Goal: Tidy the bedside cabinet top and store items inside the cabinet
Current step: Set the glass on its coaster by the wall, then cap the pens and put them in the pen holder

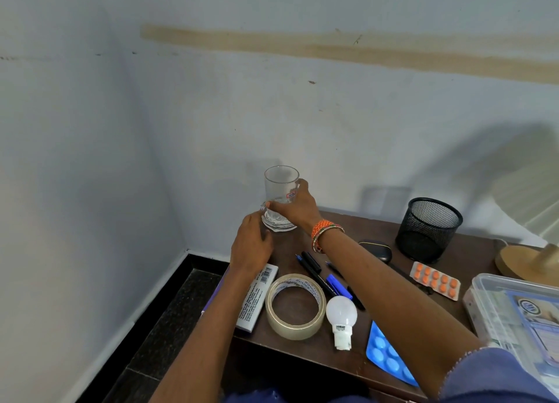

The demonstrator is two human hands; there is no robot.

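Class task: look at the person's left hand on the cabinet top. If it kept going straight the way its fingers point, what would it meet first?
The left hand points up toward the drinking glass held by the right hand. It would likely meet the glass's base first; depth is unclear.

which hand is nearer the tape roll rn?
Left. The left hand rests on the cabinet top just behind the tape roll, beside the box. The right hand is farther back, gripping the glass near the wall.
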